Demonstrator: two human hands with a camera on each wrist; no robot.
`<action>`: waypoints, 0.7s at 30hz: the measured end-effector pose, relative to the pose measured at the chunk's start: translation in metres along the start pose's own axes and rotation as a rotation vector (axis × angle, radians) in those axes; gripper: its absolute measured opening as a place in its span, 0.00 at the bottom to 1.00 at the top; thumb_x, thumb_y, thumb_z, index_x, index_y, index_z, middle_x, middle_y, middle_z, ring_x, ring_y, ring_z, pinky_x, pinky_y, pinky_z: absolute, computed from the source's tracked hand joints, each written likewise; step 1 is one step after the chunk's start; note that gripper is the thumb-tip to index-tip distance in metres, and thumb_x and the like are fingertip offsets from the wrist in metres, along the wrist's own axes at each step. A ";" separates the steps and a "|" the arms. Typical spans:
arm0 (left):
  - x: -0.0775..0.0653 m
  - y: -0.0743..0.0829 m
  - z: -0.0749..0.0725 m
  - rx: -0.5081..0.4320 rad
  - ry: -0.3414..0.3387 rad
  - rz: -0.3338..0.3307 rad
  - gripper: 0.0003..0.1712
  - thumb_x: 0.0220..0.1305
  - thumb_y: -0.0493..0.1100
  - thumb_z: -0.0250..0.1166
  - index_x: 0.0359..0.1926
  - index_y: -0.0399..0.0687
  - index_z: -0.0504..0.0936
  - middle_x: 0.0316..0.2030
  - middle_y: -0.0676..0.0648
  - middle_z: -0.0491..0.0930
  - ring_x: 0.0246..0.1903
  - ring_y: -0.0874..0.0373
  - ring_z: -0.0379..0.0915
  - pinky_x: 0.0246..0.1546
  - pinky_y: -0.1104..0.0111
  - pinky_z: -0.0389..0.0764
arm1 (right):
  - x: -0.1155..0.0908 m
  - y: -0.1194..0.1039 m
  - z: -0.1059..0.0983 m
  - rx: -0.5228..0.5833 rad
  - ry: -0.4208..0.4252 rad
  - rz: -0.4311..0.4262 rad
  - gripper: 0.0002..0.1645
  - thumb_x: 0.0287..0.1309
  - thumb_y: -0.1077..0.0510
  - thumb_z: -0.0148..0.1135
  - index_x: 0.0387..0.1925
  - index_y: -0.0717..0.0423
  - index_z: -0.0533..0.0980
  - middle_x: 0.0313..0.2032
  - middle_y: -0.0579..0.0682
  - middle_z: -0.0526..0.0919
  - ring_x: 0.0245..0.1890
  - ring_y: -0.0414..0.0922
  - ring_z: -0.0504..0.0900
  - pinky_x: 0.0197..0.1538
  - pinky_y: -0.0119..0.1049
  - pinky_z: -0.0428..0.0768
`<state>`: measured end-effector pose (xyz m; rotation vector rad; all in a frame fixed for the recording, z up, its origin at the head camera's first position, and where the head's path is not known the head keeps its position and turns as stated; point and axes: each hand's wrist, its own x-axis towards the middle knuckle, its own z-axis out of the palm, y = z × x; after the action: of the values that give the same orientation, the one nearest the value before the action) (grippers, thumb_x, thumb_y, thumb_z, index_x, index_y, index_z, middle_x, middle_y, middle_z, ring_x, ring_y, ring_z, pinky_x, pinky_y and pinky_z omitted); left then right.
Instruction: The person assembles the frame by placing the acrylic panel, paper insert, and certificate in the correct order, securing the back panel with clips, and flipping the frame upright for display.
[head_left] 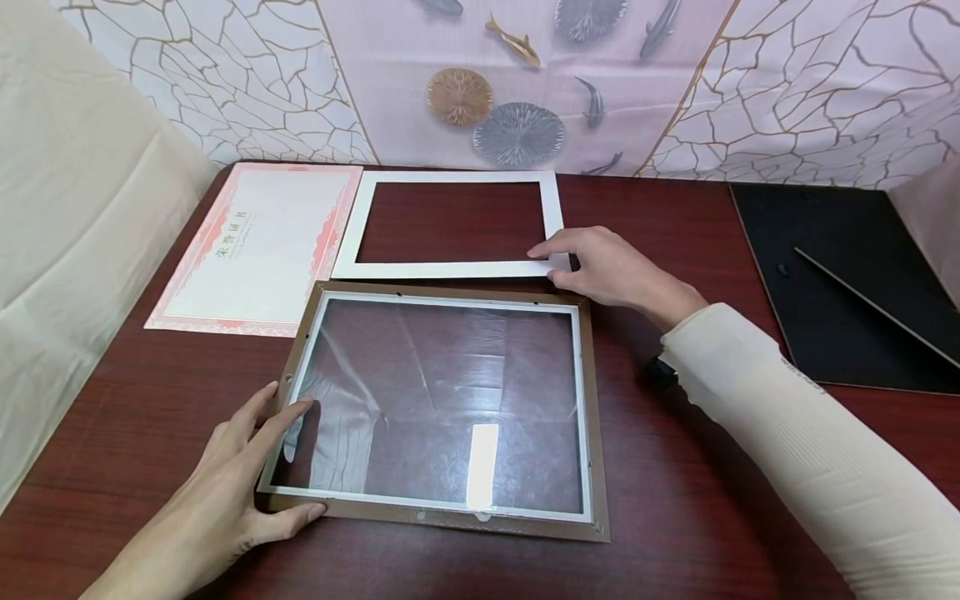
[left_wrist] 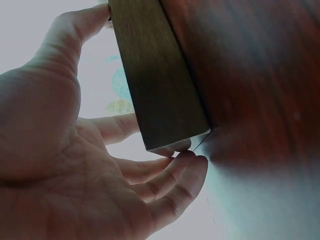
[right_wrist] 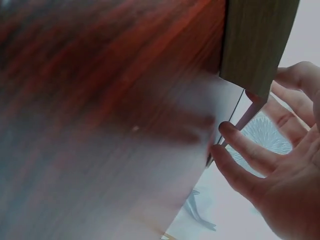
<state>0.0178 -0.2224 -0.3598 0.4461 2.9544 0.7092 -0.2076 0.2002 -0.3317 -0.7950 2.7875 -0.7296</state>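
Note:
A brown picture frame (head_left: 597, 475) with a white inner lip and a clear pane (head_left: 442, 375) lies on the table. My left hand (head_left: 225, 475) grips its near left corner, thumb along the near edge and fingers over the left side. In the left wrist view, the frame's side (left_wrist: 155, 75) stands between thumb and fingers. Beyond the frame lies a white mat border (head_left: 442, 270) with a rectangular opening. My right hand (head_left: 607, 271) pinches its near right corner, the fingertips right at the inner and outer edges. A certificate sheet (head_left: 262, 258) with a pink border lies left of the mat.
On the right of the dark red table (head_left: 697, 492) lies a black backing board (head_left: 847, 317) with a raised stand strip across it. A patterned cloth (head_left: 420, 50) hangs behind the table, and a pale cloth (head_left: 82, 208) borders the left side.

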 end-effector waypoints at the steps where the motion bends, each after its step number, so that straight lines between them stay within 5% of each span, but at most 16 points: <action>1: 0.000 0.000 0.000 0.000 -0.001 -0.001 0.64 0.42 0.56 0.87 0.79 0.57 0.64 0.78 0.33 0.54 0.63 0.36 0.63 0.46 0.37 0.79 | 0.000 0.000 0.000 -0.006 -0.003 -0.004 0.23 0.64 0.67 0.60 0.59 0.57 0.84 0.55 0.55 0.87 0.43 0.50 0.78 0.52 0.45 0.74; 21: -0.001 0.000 0.000 0.003 -0.031 -0.017 0.64 0.44 0.57 0.86 0.80 0.58 0.63 0.79 0.33 0.52 0.62 0.36 0.64 0.45 0.39 0.79 | -0.005 -0.010 -0.001 -0.005 0.084 0.010 0.14 0.66 0.65 0.68 0.52 0.62 0.86 0.55 0.58 0.85 0.59 0.58 0.82 0.65 0.54 0.76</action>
<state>0.0186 -0.2227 -0.3594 0.4271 2.9267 0.6899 -0.1986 0.1955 -0.3258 -0.7677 2.8664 -0.7717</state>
